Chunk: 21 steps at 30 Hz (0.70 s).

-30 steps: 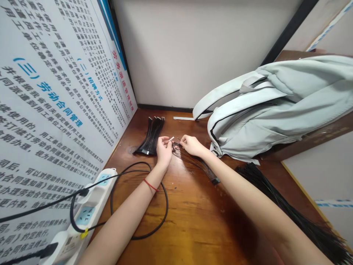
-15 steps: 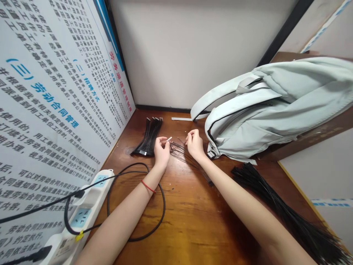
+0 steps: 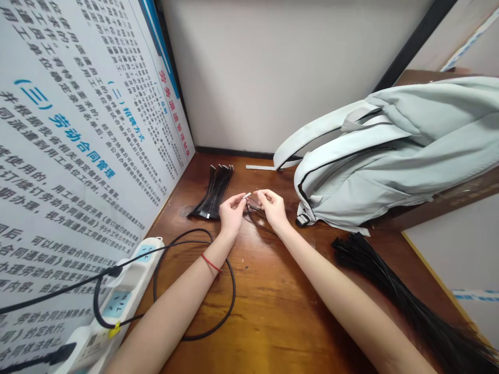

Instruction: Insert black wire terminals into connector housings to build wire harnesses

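My left hand [image 3: 231, 215] is closed in a pinch on a small white strip-like piece [image 3: 247, 195], which sticks out past the fingertips. From there several thin dark wires [image 3: 259, 220] curve off to the right, beneath my other hand. My right hand [image 3: 274, 209] pinches a thin dark wire close beside the white piece; its fingertips hide most of that wire. Just left of my left hand, flat black wire sets [image 3: 213, 193] lie stacked on the wooden table [image 3: 268, 306].
A long bundle of loose black wires [image 3: 393, 283] lies at the right. The pale backpack [image 3: 393, 166] fills the back right, its strap near a flat pale strip [image 3: 260, 168]. A looped black cable [image 3: 234, 291] and a power strip [image 3: 134, 278] are at the left.
My right hand has moved left and slightly down, bringing its fingertips close to the white piece. The wires now curve more tightly between the hands. The view has shifted slightly.
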Tool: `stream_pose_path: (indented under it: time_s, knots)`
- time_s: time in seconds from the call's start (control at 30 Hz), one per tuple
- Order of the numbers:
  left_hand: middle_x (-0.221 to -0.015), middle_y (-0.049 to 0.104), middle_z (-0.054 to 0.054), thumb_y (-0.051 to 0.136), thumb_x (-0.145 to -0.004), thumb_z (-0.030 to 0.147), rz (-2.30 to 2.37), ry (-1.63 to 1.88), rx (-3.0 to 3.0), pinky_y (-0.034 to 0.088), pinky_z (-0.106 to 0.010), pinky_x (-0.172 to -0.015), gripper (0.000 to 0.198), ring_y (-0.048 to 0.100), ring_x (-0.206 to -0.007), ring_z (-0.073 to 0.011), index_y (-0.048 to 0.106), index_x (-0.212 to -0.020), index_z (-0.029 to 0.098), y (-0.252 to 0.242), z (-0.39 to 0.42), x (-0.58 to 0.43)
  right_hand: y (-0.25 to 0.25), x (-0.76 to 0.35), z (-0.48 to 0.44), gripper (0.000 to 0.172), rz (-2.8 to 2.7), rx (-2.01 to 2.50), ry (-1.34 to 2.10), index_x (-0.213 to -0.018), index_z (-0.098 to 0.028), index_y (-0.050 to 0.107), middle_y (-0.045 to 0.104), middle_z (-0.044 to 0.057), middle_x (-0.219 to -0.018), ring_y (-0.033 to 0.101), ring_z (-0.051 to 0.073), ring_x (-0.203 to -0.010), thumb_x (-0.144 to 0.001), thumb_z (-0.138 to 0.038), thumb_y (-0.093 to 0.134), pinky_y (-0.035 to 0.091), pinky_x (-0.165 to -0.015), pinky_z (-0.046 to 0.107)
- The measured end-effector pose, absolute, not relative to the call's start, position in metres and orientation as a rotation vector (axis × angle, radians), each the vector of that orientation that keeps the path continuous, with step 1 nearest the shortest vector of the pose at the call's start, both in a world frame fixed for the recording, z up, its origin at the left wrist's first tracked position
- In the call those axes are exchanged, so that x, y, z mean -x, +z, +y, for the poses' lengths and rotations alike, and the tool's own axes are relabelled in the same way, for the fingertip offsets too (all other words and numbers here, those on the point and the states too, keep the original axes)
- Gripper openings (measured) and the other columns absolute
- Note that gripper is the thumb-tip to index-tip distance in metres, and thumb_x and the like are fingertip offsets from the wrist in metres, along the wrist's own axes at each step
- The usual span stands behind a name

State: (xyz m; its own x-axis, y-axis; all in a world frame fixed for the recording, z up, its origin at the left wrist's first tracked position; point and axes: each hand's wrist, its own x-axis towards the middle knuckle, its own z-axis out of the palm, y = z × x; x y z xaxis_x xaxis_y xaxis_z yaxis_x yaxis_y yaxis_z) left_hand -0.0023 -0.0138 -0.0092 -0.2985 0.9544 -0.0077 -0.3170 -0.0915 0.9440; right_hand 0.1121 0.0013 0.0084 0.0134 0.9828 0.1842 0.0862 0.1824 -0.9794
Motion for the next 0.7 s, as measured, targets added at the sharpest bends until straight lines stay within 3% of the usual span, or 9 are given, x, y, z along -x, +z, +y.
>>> stream_pose_path:
  time_s: [0.1,0.23,0.7]
  knots:
    - [-0.086,0.071,-0.009,0.065,-0.067,0.017,1.153,1.623,-0.835,0.053,-0.031,-0.075,0.02,0.066,-0.076,-0.0155,0.067,-0.086,0.012,-0.0098,-0.0136,0.0028,0.0029,-0.11,0.0001,0.028,-1.329,1.125,1.037,-0.079,-0.017,0.064,0.063,0.002,-0.072,0.056,0.013,-0.06,-0.07,-0.043,0.063,0.048,-0.06,0.027]
    - [-0.086,0.072,-0.009,0.067,-0.065,0.017,1.167,1.666,-0.877,0.053,-0.03,-0.076,0.021,0.067,-0.078,-0.0157,0.068,-0.085,0.012,-0.0081,-0.0148,0.0029,0.0019,-0.1101,-0.0012,0.024,-1.382,1.102,0.953,-0.073,-0.017,0.066,0.065,0.005,-0.081,0.062,0.017,-0.076,-0.068,-0.041,0.066,0.05,-0.074,0.031]
    - [-0.076,0.072,-0.007,0.078,-0.053,0.025,1.095,1.624,-0.703,0.056,-0.029,-0.063,0.03,0.063,-0.057,-0.0112,0.07,-0.078,0.01,-0.0029,-0.0175,0.0016,0.0061,-0.1107,-0.0052,0.019,-1.448,1.137,0.874,-0.067,-0.018,0.067,0.061,0.003,-0.076,0.057,0.015,-0.068,-0.067,-0.037,0.066,0.047,-0.064,0.029]
